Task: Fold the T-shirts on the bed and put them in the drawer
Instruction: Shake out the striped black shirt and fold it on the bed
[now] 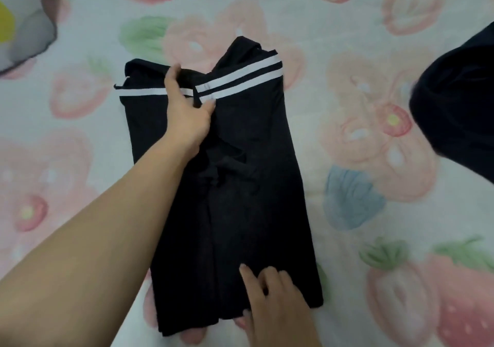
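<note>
A black T-shirt (256,186) with white double stripes on its sleeves lies on the bed, both sides folded inward into a long narrow shape. My left hand (187,111) reaches across its upper part, palm down, fingers resting on the folded sleeves near the stripes. My right hand (270,301) rests at the shirt's near hem, with fingertips pressing on the fabric. Whether either hand pinches the cloth is unclear.
The bed sheet (374,79) is white with pink strawberry prints. Another dark garment (459,100) lies at the right edge. A grey and white cloth with a yellow patch (24,25) sits at the far left corner.
</note>
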